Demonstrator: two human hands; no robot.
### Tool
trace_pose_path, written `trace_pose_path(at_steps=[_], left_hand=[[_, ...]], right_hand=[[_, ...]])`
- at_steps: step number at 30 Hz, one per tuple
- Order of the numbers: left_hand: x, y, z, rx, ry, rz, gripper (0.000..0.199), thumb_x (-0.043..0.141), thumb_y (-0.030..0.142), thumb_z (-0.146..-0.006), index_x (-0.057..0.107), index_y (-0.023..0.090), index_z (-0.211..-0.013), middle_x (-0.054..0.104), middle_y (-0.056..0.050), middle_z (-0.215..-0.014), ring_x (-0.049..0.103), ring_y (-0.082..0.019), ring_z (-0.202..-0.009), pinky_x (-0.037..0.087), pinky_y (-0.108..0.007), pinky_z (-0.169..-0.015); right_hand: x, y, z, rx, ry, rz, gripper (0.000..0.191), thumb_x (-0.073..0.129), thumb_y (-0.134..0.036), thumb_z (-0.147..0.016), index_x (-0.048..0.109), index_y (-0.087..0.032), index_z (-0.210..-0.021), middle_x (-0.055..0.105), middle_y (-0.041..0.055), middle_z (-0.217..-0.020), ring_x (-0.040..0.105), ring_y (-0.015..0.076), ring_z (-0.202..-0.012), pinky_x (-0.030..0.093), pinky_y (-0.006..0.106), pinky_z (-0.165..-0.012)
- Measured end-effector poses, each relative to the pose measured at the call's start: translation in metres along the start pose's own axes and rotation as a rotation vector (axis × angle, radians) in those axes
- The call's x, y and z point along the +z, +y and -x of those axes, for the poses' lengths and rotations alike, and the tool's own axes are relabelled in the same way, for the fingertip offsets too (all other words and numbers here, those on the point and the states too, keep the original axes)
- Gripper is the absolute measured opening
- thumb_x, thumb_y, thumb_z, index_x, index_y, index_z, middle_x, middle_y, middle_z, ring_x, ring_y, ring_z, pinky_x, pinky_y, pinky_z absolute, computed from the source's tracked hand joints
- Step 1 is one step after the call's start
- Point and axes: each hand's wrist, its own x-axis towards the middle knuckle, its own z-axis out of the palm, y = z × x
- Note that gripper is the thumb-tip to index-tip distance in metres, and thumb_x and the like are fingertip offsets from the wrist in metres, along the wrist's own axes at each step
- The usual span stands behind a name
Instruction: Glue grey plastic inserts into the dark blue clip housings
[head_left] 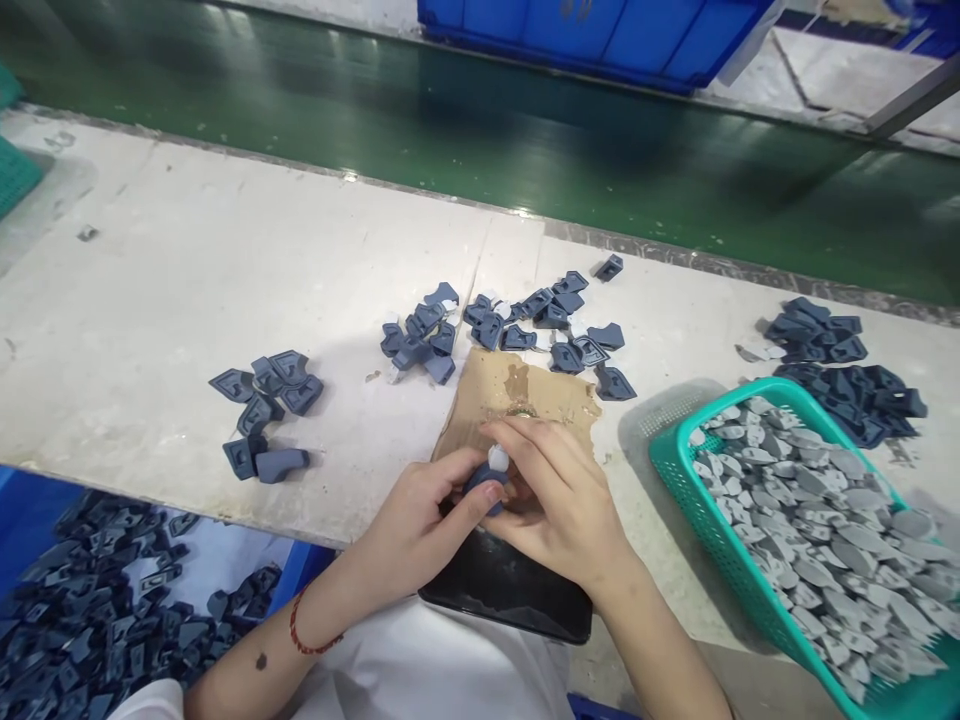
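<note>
Both hands meet above a piece of brown cardboard [484,390] at the table's near edge. My left hand [427,520] is closed, with thumb and fingers pinching a small blue-grey plastic part [486,482]. A small white piece [497,458] sits at the top of that part; whether it is fixed there, I cannot tell. My right hand [566,490] curls round the same part from the other side, its fingertips partly hidden. Beneath the hands lies a black flat tablet-like slab [510,590]. Beyond the cardboard are loose blue-grey parts [551,315], some with white pieces among them.
A green basket [750,590] full of light-grey pieces stands right, beside a heap of blue-grey parts [847,390]. More parts [274,395] lie left. A blue bin [300,565] of parts sits lower left. Behind the table runs a green conveyor belt [337,110] below a blue crate [600,35].
</note>
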Motion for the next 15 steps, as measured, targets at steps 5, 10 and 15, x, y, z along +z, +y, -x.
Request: trace_pose_path(at_steps=[5, 10, 15], left_hand=[[0.0006, 0.0028, 0.0003, 0.02, -0.003, -0.001, 0.03, 0.049, 0.041, -0.108, 0.065, 0.019, -0.095, 0.068, 0.0, -0.082, 0.062, -0.016, -0.074, 0.046, -0.027, -0.068], [0.0053, -0.001, 0.0008, 0.0, 0.104, 0.052, 0.02, 0.062, 0.038, -0.101, 0.067, 0.019, -0.107, 0.072, -0.002, -0.083, 0.07, -0.018, -0.076, 0.053, -0.027, -0.068], [0.0072, -0.0063, -0.0015, -0.014, 0.311, 0.377, 0.03, 0.07, 0.04, -0.098, 0.058, 0.021, -0.119, 0.081, -0.009, -0.107, 0.08, -0.021, -0.085, 0.064, -0.029, -0.073]], right_hand=[[0.0003, 0.0008, 0.0008, 0.006, 0.007, -0.028, 0.033, 0.066, -0.027, -0.095, 0.059, -0.017, -0.127, 0.074, 0.0131, -0.109, 0.071, 0.0267, -0.097, 0.057, 0.039, -0.082], [0.0006, 0.0015, -0.0003, 0.041, -0.04, 0.023, 0.05, 0.059, -0.03, -0.098, 0.052, -0.018, -0.146, 0.073, 0.0158, -0.12, 0.071, 0.0302, -0.103, 0.055, 0.043, -0.082], [-0.0022, 0.0042, 0.0022, 0.093, -0.039, 0.021, 0.073, 0.066, -0.048, -0.098, 0.037, -0.018, -0.159, 0.067, 0.0196, -0.133, 0.067, 0.0345, -0.115, 0.055, 0.048, -0.091]])
